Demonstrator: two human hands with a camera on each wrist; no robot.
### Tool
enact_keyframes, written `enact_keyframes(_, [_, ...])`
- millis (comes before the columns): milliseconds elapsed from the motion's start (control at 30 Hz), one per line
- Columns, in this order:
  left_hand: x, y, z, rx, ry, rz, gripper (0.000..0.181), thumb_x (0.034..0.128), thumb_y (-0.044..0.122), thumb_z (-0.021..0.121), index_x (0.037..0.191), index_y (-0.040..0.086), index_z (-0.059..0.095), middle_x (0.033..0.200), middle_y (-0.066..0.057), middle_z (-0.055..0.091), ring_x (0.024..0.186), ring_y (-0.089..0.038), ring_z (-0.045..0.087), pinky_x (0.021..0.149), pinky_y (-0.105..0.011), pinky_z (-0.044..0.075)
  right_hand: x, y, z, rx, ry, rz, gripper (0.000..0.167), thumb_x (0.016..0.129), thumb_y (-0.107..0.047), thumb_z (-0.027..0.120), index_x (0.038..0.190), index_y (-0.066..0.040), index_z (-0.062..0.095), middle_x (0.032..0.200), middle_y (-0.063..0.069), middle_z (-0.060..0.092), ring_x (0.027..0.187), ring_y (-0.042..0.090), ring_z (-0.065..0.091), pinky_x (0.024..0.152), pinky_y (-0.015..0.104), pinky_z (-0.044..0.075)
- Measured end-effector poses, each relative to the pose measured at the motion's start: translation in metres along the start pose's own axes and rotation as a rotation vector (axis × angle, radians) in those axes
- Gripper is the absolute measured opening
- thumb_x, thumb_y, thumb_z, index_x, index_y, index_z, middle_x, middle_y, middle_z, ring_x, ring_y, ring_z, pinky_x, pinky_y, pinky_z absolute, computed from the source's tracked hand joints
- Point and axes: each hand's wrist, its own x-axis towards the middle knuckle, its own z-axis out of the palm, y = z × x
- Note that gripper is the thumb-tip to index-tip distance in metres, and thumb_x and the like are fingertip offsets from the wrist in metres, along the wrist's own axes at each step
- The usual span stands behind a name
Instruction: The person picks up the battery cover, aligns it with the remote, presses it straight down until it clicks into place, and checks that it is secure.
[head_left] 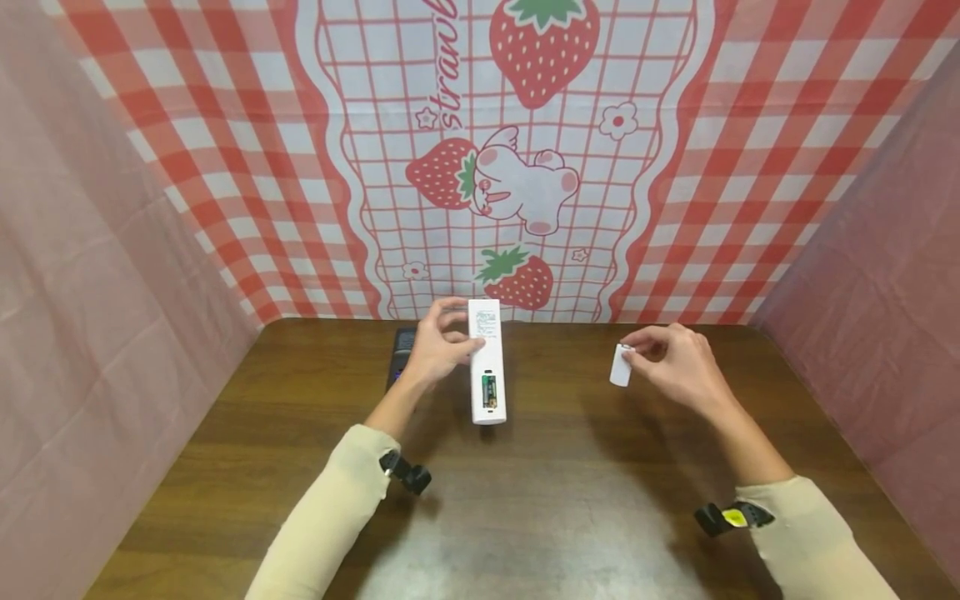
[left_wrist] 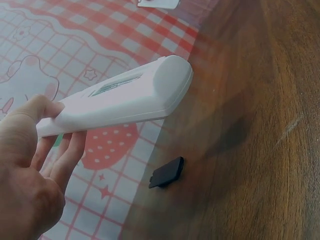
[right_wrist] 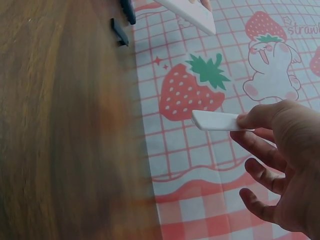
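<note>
One remote, battery bay bare, is pinched by the left hand over the far desk, the right hand pinching the cover farther right; bay work seems the step, the next move likely needing the remote steady.
</note>
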Motion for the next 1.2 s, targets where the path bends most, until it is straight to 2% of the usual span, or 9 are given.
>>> enact_keyframes(400, [-0.001,-0.001,-0.004,0.012,0.010,0.002,0.077,0.0901,-0.018,0.078,0.157,0.006,0.050,0.155,-0.028,0.064,0.087,-0.012,0.078,0.068,-0.029,0.071,0.003,-0.005,0.007,0.075,0.016,0.005,0.011,0.094,-0.012,0.088,0.105,-0.008,0.089,0.090,0.011,0.086,0.085,0.011,0.062,0.069,0.020,0.047])
enact_keyframes(733, [-0.003,-0.001,-0.004,-0.005,0.011,0.015,0.075,0.0912,-0.018,0.077,0.157,0.006,0.049,0.153,-0.029,0.064,0.082,-0.007,0.076,0.066,-0.027,0.070,0.005,-0.006,0.014,0.113,0.036,0.002,0.011,0.094,-0.010,0.088,0.104,-0.006,0.088,0.090,0.013,0.086,0.080,0.000,0.060,0.066,0.017,0.049])
enact_keyframes(1033, [-0.003,-0.001,-0.001,-0.017,0.003,0.023,0.076,0.0908,-0.018,0.077,0.157,0.005,0.048,0.154,-0.030,0.063,0.083,-0.006,0.076,0.067,-0.027,0.070,0.004,-0.009,0.019,0.147,0.075,-0.006,0.011,0.094,-0.008,0.089,0.105,-0.005,0.088,0.089,0.014,0.086,0.081,-0.005,0.059,0.065,0.016,0.048])
enact_keyframes(1200, [-0.002,-0.002,-0.001,-0.014,-0.003,0.028,0.077,0.0909,-0.018,0.077,0.158,0.006,0.048,0.152,-0.029,0.063,0.083,-0.006,0.075,0.066,-0.026,0.070,0.004,-0.012,0.021,0.169,0.071,0.002,0.012,0.094,-0.010,0.089,0.105,-0.005,0.088,0.090,0.014,0.086,0.081,-0.004,0.060,0.065,0.016,0.048])
